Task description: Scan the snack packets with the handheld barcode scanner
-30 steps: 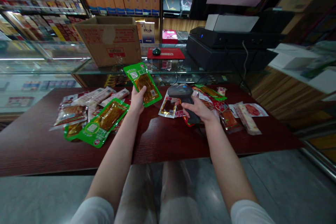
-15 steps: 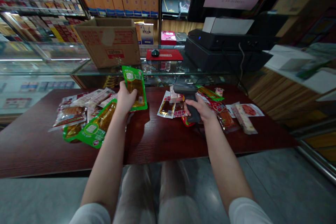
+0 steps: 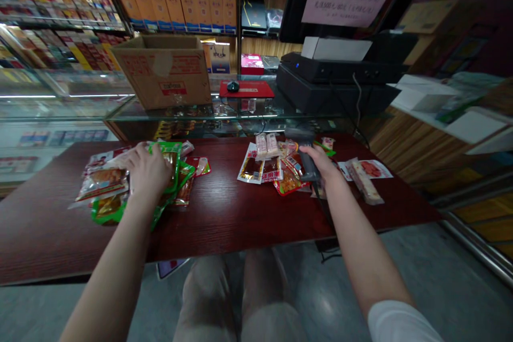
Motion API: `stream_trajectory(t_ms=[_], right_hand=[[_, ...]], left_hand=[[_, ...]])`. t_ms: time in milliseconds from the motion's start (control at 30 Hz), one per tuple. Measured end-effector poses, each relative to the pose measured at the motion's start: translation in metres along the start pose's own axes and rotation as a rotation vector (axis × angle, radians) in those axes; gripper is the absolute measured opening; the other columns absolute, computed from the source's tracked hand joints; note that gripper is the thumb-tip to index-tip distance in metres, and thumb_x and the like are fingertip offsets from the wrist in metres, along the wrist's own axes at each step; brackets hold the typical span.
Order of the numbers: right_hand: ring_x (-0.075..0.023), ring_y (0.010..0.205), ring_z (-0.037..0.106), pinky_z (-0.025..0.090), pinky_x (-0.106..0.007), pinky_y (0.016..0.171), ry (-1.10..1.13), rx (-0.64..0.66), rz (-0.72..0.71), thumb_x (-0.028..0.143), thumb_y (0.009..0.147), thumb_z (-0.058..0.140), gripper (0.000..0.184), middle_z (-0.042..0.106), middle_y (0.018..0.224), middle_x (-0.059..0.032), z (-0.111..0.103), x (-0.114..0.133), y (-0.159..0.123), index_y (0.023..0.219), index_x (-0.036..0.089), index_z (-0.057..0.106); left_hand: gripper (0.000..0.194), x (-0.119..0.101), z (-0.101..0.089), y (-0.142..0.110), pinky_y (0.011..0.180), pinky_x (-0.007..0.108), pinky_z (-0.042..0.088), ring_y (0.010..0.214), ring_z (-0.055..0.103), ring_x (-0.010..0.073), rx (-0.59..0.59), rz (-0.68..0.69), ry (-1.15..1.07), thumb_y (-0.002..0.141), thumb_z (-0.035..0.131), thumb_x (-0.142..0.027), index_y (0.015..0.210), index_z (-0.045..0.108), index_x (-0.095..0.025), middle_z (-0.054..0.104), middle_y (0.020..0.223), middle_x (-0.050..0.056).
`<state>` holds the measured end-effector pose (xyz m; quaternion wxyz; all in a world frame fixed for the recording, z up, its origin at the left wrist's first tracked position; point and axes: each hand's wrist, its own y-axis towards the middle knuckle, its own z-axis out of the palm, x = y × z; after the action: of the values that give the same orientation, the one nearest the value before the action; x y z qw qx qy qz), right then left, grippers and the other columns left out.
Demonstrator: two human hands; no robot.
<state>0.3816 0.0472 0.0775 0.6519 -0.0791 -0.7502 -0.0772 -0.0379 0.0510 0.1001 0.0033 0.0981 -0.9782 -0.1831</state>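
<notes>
My left hand rests over the left pile of snack packets with its fingers apart, touching the packets and holding none that I can see. Beside it lies a green packet, and a clear-fronted packet of brown food is on its other side. My right hand is wrapped round the handle of a black barcode scanner, held above the right group of packets. Below the scanner are a red packet, a white packet with a dark window and two pale wrapped bars.
Behind the dark red table is a glass counter with an open cardboard box, a mouse on a red mat and a black register. A long wrapped bar lies at the right. The scanner's cable hangs down.
My left hand has let go of the green packet and moved left onto the pile, where green packets now lie. My right hand has shifted slightly right with the barcode scanner.
</notes>
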Motion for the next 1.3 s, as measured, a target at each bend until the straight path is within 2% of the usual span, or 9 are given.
stream_trajectory(t_ms=[67,167,267,433,667,900,1033,1133,1300], right_hand=[[-0.022,0.073,0.067,0.05,-0.03,0.062,0.029,0.027,0.047,0.044,0.067,0.068,0.041,0.075,0.084,-0.0049,0.003,-0.003,-0.001,0.1,0.019,0.073],[-0.0205,0.064,0.065,0.048,-0.029,0.056,0.033,0.052,0.113,0.044,0.066,0.07,0.042,0.075,0.078,-0.0044,0.006,-0.004,-0.004,0.099,0.018,0.073],[-0.0197,0.064,0.065,0.049,-0.028,0.057,0.036,0.096,0.109,0.043,0.068,0.069,0.04,0.075,0.08,-0.0044,0.007,-0.006,-0.009,0.099,0.018,0.074],[-0.0195,0.066,0.066,0.049,-0.028,0.06,0.038,0.121,0.105,0.045,0.068,0.069,0.041,0.075,0.08,-0.0043,0.008,-0.007,-0.016,0.098,0.018,0.073],[-0.0171,0.058,0.06,0.044,-0.026,0.052,0.064,0.023,0.089,0.042,0.064,0.073,0.034,0.068,0.066,-0.0006,0.009,0.008,-0.025,0.088,0.019,0.071],[-0.0204,0.08,0.069,0.052,-0.028,0.067,0.181,0.148,-0.037,0.038,0.066,0.074,0.031,0.075,0.088,-0.0048,0.021,0.027,-0.022,0.091,0.02,0.069],[-0.0159,0.056,0.062,0.05,-0.027,0.054,0.338,0.363,0.057,0.046,0.072,0.066,0.033,0.068,0.066,-0.0016,0.048,0.028,-0.032,0.092,0.02,0.064],[-0.0111,0.041,0.048,0.039,-0.023,0.039,0.421,0.534,0.106,0.049,0.075,0.063,0.035,0.061,0.058,0.0021,0.073,0.024,-0.044,0.095,0.019,0.061],[-0.0102,0.04,0.049,0.038,-0.021,0.037,0.336,0.578,0.053,0.042,0.078,0.068,0.031,0.058,0.055,0.0037,0.102,0.011,-0.044,0.095,0.018,0.06]], left_hand=[[0.044,-0.028,0.004,-0.007,0.098,0.055,0.041,0.125,0.049,0.043,-0.034,0.162,-0.104,0.092,0.04,-0.027,0.128,0.058,-0.008,0.052,0.136,0.025],[0.042,-0.081,0.016,-0.016,0.102,0.042,0.042,0.117,0.058,0.0307,0.172,0.442,-0.316,0.096,0.041,-0.035,0.125,0.06,-0.01,0.063,0.123,0.018],[0.051,-0.13,0.033,-0.023,0.098,0.038,0.045,0.114,0.061,0.0304,0.436,0.486,-0.358,0.096,0.045,-0.047,0.121,0.061,-0.006,0.065,0.121,0.021],[0.067,-0.165,0.048,-0.021,0.095,0.04,0.047,0.123,0.056,0.0379,0.528,0.395,-0.228,0.087,0.059,-0.057,0.127,0.057,-0.003,0.057,0.13,0.027],[0.053,-0.136,0.049,0.005,0.085,0.035,0.052,0.11,0.066,0.0336,0.706,0.336,-0.344,0.072,0.077,-0.041,0.112,0.06,-0.01,0.068,0.119,0.023],[0.047,-0.093,0.051,0.022,0.074,0.037,0.056,0.084,0.069,0.0232,0.521,0.042,-1.28,0.064,0.076,-0.028,0.105,0.054,-0.017,0.07,0.096,0.007],[0.052,-0.085,0.045,0.02,0.079,0.036,0.056,0.087,0.068,0.0196,0.437,0.007,-1.753,0.07,0.071,-0.036,0.115,0.053,-0.02,0.07,0.105,0.005],[0.054,-0.083,0.049,0.019,0.081,0.039,0.057,0.089,0.068,0.0205,0.398,-0.043,-1.835,0.068,0.071,-0.035,0.117,0.051,-0.022,0.07,0.105,0.005],[0.055,-0.078,0.065,0.025,0.093,0.04,0.053,0.103,0.067,0.0217,0.152,0.003,-1.718,0.067,0.069,-0.029,0.116,0.045,-0.022,0.068,0.111,0.005]])
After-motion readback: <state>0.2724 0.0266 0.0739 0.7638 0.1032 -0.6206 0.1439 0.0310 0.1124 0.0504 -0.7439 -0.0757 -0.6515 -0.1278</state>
